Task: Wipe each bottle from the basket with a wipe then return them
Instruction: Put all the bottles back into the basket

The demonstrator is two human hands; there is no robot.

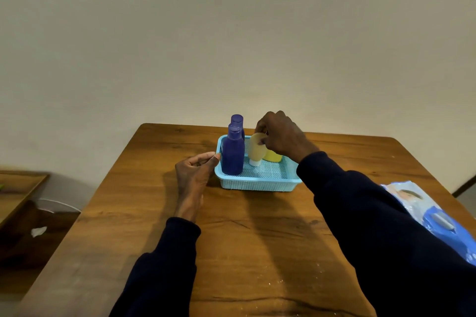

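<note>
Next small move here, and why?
Probably lift the tan tube straight up out of the basket: the right hand pinches its top, the left hand holds the basket's rim, and neither hand has a wipe.

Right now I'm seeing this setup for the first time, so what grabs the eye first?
On the wooden table, a light blue basket holds two dark blue bottles on its left side. The right hand pinches a beige tube standing cap-down in it, while the left hand holds its left rim. A blue wipes pack lies at the table's right edge.
</note>
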